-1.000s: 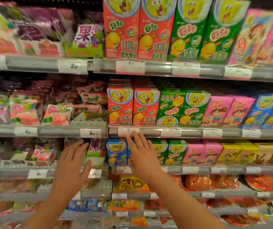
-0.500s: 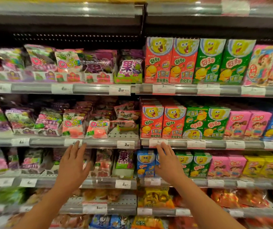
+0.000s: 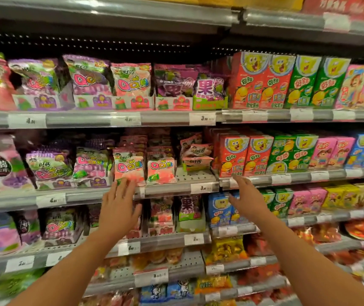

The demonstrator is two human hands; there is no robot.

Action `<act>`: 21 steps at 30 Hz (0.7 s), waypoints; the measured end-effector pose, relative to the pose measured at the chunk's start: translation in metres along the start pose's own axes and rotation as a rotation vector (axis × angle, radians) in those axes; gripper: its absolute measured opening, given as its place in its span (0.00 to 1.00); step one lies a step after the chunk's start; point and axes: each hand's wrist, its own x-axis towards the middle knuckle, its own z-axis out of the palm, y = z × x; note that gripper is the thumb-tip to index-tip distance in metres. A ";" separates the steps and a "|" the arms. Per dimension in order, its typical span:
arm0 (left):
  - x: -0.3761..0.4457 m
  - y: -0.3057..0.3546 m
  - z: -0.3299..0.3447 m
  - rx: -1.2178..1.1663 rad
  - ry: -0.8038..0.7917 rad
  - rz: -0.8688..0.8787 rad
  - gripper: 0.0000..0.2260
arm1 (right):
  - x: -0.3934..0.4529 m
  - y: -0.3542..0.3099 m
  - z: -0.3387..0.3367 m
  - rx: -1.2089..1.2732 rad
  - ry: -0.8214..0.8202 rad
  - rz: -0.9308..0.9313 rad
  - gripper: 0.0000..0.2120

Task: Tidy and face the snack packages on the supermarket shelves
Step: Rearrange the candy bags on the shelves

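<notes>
Soft pink plastic gummy bags (image 3: 129, 168) with bold "QQ" lettering are stood upright at the front of the middle grey metal shelf (image 3: 172, 188), beside tall red cardboard snack boxes (image 3: 245, 154) printed with a yellow cartoon face. The left hand (image 3: 119, 208) is raised with fingers spread and straight, its fingertips (image 3: 130, 183) seen at the lower edge of one pink bag; nothing is gripped. The right hand (image 3: 248, 200) is likewise extended flat and empty, its fingertips just below the red boxes at the shelf rail.
</notes>
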 end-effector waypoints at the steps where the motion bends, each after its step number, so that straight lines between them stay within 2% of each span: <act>1: 0.000 -0.002 0.003 -0.014 -0.006 0.004 0.36 | -0.003 -0.008 -0.002 -0.013 0.039 -0.032 0.35; 6: 0.000 0.003 0.013 -0.029 -0.018 -0.029 0.36 | 0.001 -0.051 -0.024 -0.063 0.189 -0.237 0.25; 9: 0.004 0.009 0.009 -0.010 0.013 -0.054 0.33 | 0.012 -0.075 -0.031 -0.083 0.207 -0.310 0.28; 13: 0.014 0.010 0.002 0.026 0.082 -0.059 0.25 | 0.033 -0.099 -0.033 -0.150 0.176 -0.283 0.35; 15: 0.017 0.009 0.001 0.042 0.113 -0.056 0.25 | 0.042 -0.104 -0.030 -0.214 0.184 -0.293 0.35; 17: 0.019 0.009 0.001 0.054 0.125 -0.056 0.26 | 0.049 -0.106 -0.028 -0.231 0.209 -0.294 0.31; 20: 0.021 0.011 0.001 0.065 0.147 -0.074 0.24 | 0.059 -0.106 -0.030 -0.273 0.225 -0.238 0.13; 21: 0.022 0.011 0.000 0.066 0.157 -0.087 0.23 | 0.061 -0.106 -0.033 -0.278 0.210 -0.219 0.10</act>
